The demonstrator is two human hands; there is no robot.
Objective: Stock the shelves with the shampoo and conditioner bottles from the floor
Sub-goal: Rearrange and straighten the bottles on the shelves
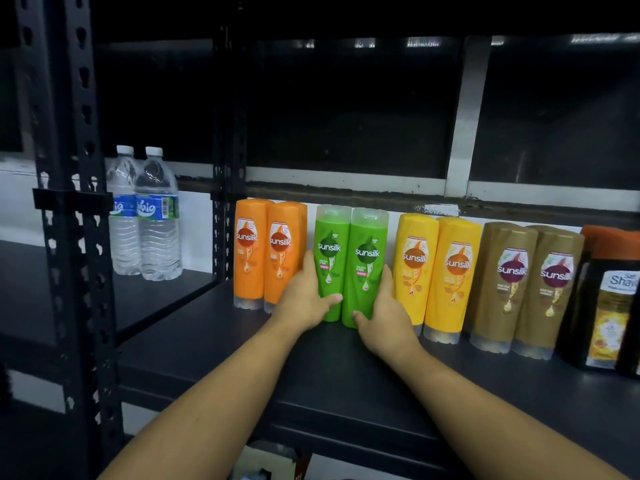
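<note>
Two green Sunsilk bottles stand side by side on the black shelf point(311, 368). My left hand point(304, 299) grips the left green bottle point(330, 251), thumb across its lower front. My right hand point(384, 313) grips the right green bottle point(367, 258) the same way. Two orange Sunsilk bottles point(266, 251) stand just left of them. To the right stand two yellow bottles point(436, 271), then two gold-brown bottles point(530, 285).
A dark bottle with an orange cap point(609, 306) stands at the far right. Two water bottles point(145, 216) stand on the neighbouring shelf, beyond a black perforated upright point(79, 202). The shelf's front half is bare. A dark window lies behind.
</note>
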